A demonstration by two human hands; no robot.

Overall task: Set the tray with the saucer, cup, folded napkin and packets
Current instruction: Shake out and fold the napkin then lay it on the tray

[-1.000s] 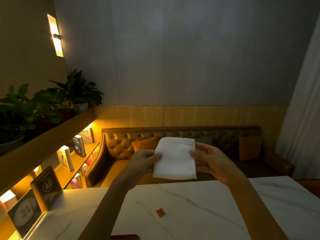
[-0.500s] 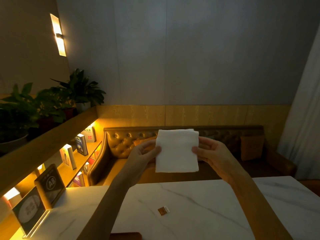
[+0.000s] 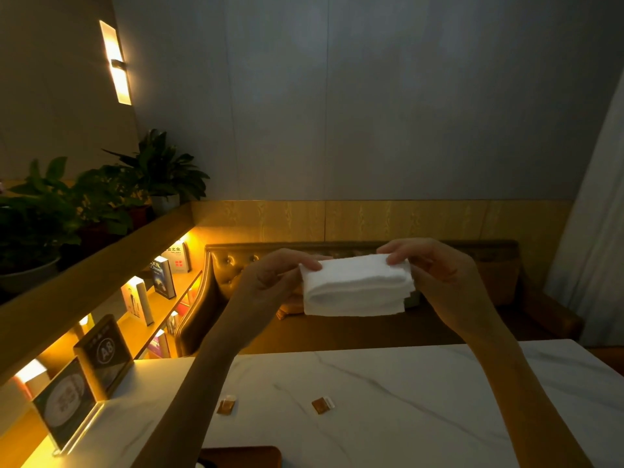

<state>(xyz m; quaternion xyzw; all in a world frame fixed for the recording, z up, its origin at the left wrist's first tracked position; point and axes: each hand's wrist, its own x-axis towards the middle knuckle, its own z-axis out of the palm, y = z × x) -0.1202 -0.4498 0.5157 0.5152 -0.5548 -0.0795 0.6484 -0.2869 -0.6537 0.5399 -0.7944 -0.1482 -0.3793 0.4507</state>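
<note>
While both hands hold the white napkin [image 3: 356,287] up above the far edge of the marble table [image 3: 422,393], the left hand [image 3: 270,278] pinches its left end and the right hand [image 3: 435,268] pinches its right end, the cloth doubled over into a thick fold with loose layered edges at the right. Below the forearms the tabletop lies broad and open, with only two small packets [image 3: 322,405] lying apart near the middle. A dark brown tray [image 3: 241,456] is cut off by the bottom edge, its contents too dim to make out.
</note>
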